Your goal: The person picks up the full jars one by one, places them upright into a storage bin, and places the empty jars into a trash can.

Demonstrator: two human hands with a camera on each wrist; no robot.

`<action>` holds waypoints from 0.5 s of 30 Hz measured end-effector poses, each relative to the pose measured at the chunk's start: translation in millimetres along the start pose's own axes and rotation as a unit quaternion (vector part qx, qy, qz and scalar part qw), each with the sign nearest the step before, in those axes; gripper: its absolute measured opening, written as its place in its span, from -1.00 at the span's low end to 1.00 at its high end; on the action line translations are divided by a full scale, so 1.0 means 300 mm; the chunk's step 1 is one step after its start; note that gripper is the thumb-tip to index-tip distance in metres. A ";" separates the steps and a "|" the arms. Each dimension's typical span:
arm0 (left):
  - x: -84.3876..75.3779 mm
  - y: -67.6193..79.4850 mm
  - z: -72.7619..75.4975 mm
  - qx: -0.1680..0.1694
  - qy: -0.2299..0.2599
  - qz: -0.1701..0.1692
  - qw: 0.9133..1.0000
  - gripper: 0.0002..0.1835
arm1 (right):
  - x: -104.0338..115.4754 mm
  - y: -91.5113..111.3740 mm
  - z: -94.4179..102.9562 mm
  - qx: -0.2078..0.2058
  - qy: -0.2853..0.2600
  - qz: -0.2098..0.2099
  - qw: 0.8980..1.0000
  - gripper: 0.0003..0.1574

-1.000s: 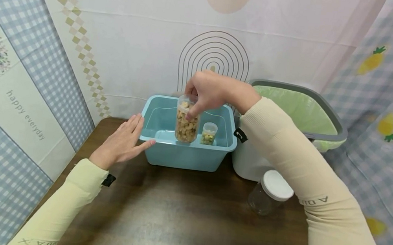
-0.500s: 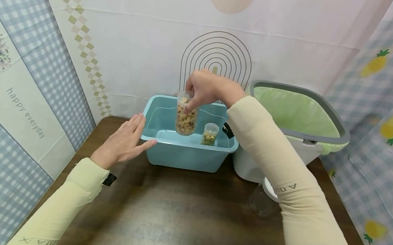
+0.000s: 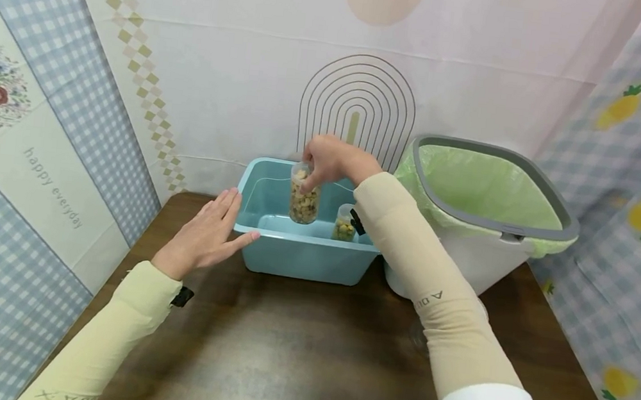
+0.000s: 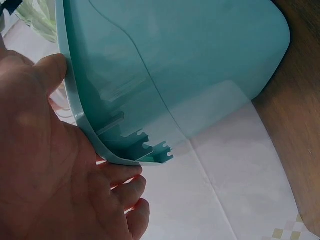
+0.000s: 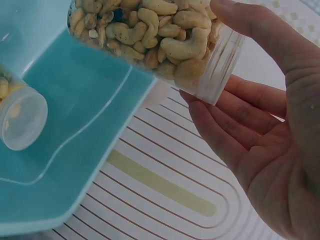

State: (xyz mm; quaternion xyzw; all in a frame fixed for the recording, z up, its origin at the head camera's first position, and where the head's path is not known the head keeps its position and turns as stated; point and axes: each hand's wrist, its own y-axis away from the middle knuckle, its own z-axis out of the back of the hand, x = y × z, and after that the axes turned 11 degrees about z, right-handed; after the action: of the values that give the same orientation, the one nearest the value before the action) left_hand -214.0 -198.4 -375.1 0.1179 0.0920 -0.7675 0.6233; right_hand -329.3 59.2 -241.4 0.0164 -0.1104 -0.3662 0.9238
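My right hand pinches a clear plastic jar of cashews near its top, thumb on one side and fingers on the other. The jar hangs upright over the inside of a light blue plastic bin. In the right wrist view the cashews fill much of the jar, and a translucent cap closes its end by my fingers. A smaller jar with yellow-green pieces stands in the bin's right part, partly behind my wrist strap. My left hand rests at the bin's left front corner, fingers straight and thumb along the rim.
Right of the bin stands a white trash can with a grey rim and green liner. My right forearm mostly hides a clear jar on the brown table. A patterned cloth hangs behind.
The cashew jar has shifted slightly back over the bin, its base now above the front rim in the head view. My right forearm has swung left, covering the white-lidded jar. The left hand stays put.
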 end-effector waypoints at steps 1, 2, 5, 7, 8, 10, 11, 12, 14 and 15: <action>-0.002 -0.002 0.000 0.001 0.000 0.000 1.000 0.05 | -0.008 -0.004 -0.007 0.001 -0.002 -0.001 1.000 -0.58; -0.003 -0.004 0.000 0.000 -0.001 -0.001 1.000 0.05 | -0.016 -0.008 -0.015 -0.001 -0.005 -0.002 1.000 -0.58; -0.007 -0.009 -0.001 0.000 -0.003 -0.001 1.000 0.05 | -0.044 -0.024 -0.037 -0.001 -0.011 -0.005 1.000 -0.56; -0.008 -0.012 -0.003 -0.001 -0.002 -0.003 1.000 0.06 | -0.062 -0.036 -0.054 0.001 -0.012 -0.008 1.000 -0.52; -0.009 -0.013 -0.004 -0.001 0.000 -0.004 1.000 0.06 | -0.071 -0.043 -0.062 0.000 -0.013 -0.010 1.000 -0.49; -0.006 -0.014 -0.008 -0.001 0.000 -0.002 1.000 0.07 | -0.088 -0.060 -0.081 0.001 -0.014 -0.010 1.000 -0.44; -0.005 -0.013 -0.009 -0.001 0.000 -0.002 1.000 0.07 | -0.095 -0.068 -0.091 0.001 -0.017 -0.010 1.000 -0.42; -0.003 -0.012 -0.009 -0.001 0.000 -0.002 1.000 0.07 | -0.102 -0.077 -0.102 -0.001 -0.020 -0.009 1.000 -0.41; 0.002 -0.009 -0.011 0.002 -0.002 0.002 1.000 0.07 | -0.115 -0.091 -0.123 0.001 -0.026 -0.007 1.000 -0.43; 0.003 -0.008 -0.011 0.004 -0.003 0.003 1.000 0.07 | -0.121 -0.097 -0.133 0.002 -0.028 -0.008 1.000 -0.42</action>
State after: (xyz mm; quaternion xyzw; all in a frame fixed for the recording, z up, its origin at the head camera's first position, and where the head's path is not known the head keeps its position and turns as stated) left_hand -216.2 -197.9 -378.6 0.1186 0.0867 -0.7662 0.6256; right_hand -365.9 60.5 -290.6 0.0089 -0.1369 -0.3732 0.9176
